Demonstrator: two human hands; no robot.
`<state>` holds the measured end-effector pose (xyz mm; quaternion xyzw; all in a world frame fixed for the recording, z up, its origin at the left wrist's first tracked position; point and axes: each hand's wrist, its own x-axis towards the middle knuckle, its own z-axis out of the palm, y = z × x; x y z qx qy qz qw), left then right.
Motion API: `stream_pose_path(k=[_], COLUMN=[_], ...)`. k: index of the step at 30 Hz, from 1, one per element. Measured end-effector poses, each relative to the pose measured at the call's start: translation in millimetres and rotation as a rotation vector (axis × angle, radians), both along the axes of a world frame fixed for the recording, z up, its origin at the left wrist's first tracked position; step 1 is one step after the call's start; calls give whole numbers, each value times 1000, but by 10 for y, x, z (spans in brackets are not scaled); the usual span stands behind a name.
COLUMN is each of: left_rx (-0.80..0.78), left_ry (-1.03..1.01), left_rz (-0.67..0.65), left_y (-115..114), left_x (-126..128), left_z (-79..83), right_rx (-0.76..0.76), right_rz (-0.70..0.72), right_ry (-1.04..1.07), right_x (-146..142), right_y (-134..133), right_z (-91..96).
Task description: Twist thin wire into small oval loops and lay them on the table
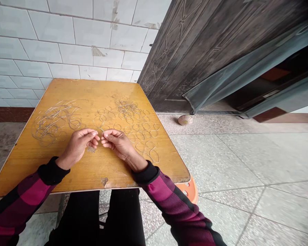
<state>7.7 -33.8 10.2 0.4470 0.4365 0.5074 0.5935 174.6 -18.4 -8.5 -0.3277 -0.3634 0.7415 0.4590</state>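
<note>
A thin piece of wire [100, 129] bends in a small arc between my two hands, just over the wooden table [82, 174]. My left hand [80, 145] pinches one end between thumb and forefinger. The other end is in the pinch of my right hand [118, 142]. Beyond my left hand spreads a tangled pile of loose curved wires [53, 119]. To the right of my right hand lie several wire rings [140, 131], some of them looped into figure-eights [152, 152]. A denser heap of wire rings [128, 110] sits farther back.
A white tiled wall [66, 44] stands behind the table. On the right are a dark carved door [174, 58] and a grey curtain [220, 85]. A ball-like object [185, 119] lies on the floor. An orange stool [191, 189] shows under the table's right corner.
</note>
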Motion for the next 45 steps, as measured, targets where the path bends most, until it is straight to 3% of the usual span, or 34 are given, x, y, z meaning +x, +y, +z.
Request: stream_pose_path(k=[14,19,25,29,32,36,40,45], left_rx=[10,37,120,159,192,211,229,238], left_ry=[11,66,147,182,208,255,300,341], left_rz=[12,107,215,207,192,161,139,127], left_y=[-9,39,146,166,151,125,138,164], left_x=[-16,-51,-115,-140,-136,-115,-113,-123], left_z=[-17,1,-41,-78,-74,-67,-105,-141], right_rx=[53,89,214,225,152,35,-10,70], right_rz=[-54,-99,-225,-184,-154,-172,-176,-228], right_ry=[-57,-121,-229,-311,-378,-396,-430,-560], right_x=[-4,32,173,379,560,691,636,585], right_y=[26,65,58,-153,-422,-719,-792,-807], right_z=[-27,-14,206,339,254,-41,-271,-309])
